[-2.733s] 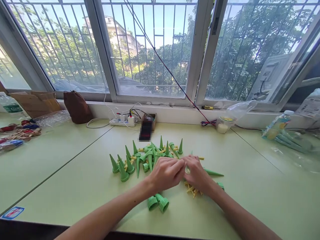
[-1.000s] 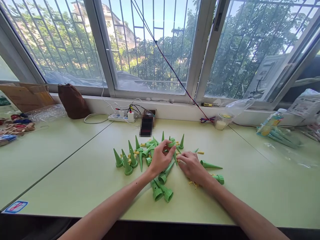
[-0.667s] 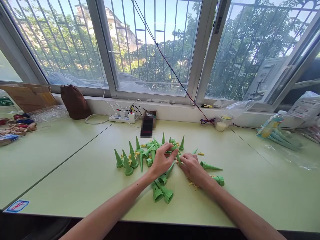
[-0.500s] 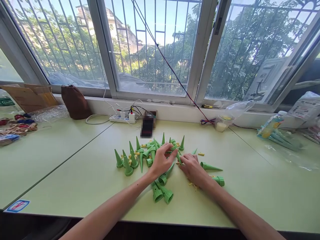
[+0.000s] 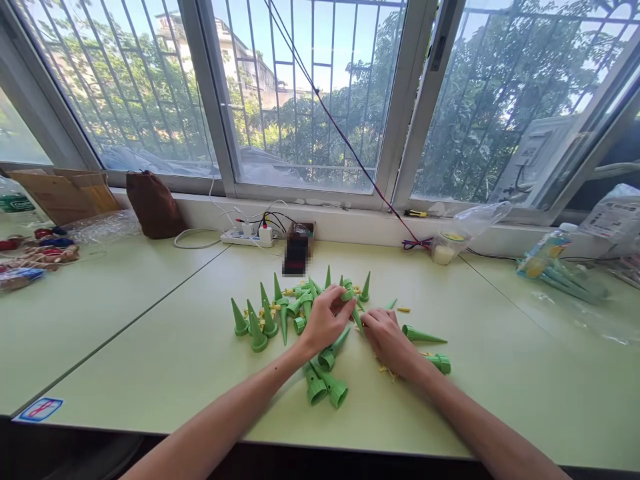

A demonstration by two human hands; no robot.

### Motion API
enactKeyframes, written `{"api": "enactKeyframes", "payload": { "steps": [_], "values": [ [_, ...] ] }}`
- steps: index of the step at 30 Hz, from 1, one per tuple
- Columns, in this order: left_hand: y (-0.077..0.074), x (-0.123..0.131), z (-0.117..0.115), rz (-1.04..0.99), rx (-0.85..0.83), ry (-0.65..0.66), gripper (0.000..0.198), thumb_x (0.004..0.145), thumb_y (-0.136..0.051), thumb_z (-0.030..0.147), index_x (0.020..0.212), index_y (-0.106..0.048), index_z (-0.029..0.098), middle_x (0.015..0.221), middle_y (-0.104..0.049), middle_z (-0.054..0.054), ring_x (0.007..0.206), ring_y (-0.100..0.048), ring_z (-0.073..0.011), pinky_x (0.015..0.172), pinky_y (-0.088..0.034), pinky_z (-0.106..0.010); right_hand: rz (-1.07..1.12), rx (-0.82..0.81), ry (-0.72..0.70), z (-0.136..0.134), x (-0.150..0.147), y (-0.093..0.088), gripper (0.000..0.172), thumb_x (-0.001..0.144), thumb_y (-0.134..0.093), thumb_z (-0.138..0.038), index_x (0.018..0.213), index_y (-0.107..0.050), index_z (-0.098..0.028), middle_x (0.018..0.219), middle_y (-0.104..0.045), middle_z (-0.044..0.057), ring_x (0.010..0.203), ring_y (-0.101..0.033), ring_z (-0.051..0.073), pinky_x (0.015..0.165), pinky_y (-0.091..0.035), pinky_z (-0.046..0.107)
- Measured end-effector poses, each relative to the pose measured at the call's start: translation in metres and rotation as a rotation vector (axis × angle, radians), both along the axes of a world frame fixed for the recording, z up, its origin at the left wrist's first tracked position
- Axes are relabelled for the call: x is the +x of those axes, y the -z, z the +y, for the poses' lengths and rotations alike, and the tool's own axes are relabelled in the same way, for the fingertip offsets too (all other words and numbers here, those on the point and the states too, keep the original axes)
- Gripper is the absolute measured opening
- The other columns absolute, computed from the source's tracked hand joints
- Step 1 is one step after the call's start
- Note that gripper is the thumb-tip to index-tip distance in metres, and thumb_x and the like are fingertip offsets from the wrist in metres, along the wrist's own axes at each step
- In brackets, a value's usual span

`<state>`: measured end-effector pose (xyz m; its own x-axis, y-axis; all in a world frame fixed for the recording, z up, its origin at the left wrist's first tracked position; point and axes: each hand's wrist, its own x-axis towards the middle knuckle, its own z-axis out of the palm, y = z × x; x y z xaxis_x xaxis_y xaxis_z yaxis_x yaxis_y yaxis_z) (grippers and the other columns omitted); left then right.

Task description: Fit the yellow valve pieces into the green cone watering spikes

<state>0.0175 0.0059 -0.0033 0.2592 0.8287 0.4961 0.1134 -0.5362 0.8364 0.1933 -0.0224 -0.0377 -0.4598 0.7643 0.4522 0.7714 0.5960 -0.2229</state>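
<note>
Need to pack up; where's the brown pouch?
In the head view, the brown pouch stands at back left, between the cardboard box and power strip.

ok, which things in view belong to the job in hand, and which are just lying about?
Likely the job:
green plastic cone in the left hand
other green plastic cones
small yellow plastic sticks

Likely just lying about:
brown cloth bag
white plastic power strip
brown cardboard box

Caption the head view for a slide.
Left hand holding a green spike, right hand by its tip, among other spikes and yellow pieces.
</note>
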Motion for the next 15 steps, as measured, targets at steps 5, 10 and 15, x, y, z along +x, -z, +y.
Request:
{"api": "enactKeyframes", "payload": {
  "steps": [5,10,15],
  "values": [
    [0.001,0.000,0.002,0.004,-0.008,-0.022,0.024,0.089,-0.059,0.035,0.076,-0.053,0.016,0.076,-0.050,0.001,0.061,-0.058,-0.0106,0.056,-0.050,-0.022,0.130,0.008,0.016,0.000,-0.001,-0.003,0.020,0.098,-0.040,-0.010,0.093,-0.057,-0.019,0.088,-0.063,0.007,0.085,-0.057,0.023,0.081,-0.041,0.037],
    [0.002,-0.001,0.004,0.006,-0.024,-0.025,0.026,0.088,-0.061,0.035,0.072,-0.055,0.015,0.075,-0.048,0.001,0.062,-0.054,-0.0105,0.053,-0.051,-0.022,0.424,0.052,0.047,-0.002,-0.003,-0.008,0.018,0.101,-0.039,-0.020,0.094,-0.056,-0.020,0.089,-0.064,0.007,0.084,-0.059,0.021,0.078,-0.045,0.034],
    [0.000,0.000,0.001,0.006,-0.059,0.097,0.026,0.089,-0.061,0.036,0.075,-0.059,0.014,0.082,-0.050,-0.001,0.064,-0.059,-0.0111,0.059,-0.057,-0.026,0.611,0.076,0.060,-0.010,-0.005,-0.013,0.014,0.101,-0.042,-0.026,0.096,-0.055,-0.022,0.081,-0.063,0.003,0.073,-0.060,0.017,0.071,-0.048,0.028]
  ]
}}
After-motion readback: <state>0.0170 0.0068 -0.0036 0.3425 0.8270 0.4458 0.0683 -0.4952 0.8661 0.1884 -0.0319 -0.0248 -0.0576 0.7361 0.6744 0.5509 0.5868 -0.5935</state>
